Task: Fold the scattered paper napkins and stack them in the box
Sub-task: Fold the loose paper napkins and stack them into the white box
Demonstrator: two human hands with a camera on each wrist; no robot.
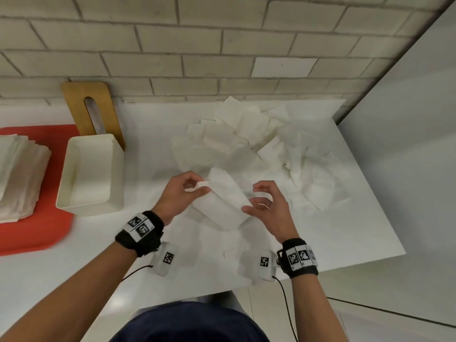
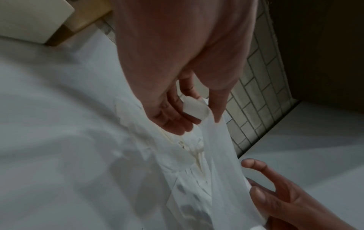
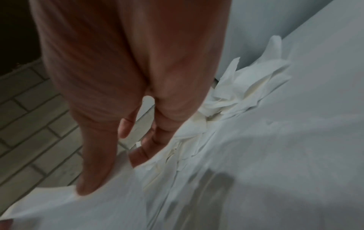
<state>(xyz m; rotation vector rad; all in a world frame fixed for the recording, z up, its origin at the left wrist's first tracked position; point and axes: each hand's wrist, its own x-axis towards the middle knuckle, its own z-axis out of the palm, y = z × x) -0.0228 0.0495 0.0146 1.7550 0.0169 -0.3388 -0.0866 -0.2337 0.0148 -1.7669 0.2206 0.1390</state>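
I hold one white paper napkin [image 1: 222,201] in the air between both hands, just above the counter. My left hand [image 1: 198,187] pinches its left end between thumb and fingers; the left wrist view shows that pinch [image 2: 204,118] on the curled end of the napkin [image 2: 222,163]. My right hand [image 1: 250,206] pinches the napkin's near right corner, and the right wrist view shows its thumb [image 3: 88,183] lying on the sheet [image 3: 88,214]. The cream box [image 1: 116,169] stands open to the left of my hands, with no napkin showing in it. A loose napkin pile [image 1: 259,149] lies behind.
A wooden lid with a slot [image 1: 74,99] leans on the tiled wall behind the box. A red tray [image 1: 37,230] at the left carries a stack of flat napkins [image 1: 19,176]. More napkins lie under my hands. The white counter [image 1: 385,230] ends at the right.
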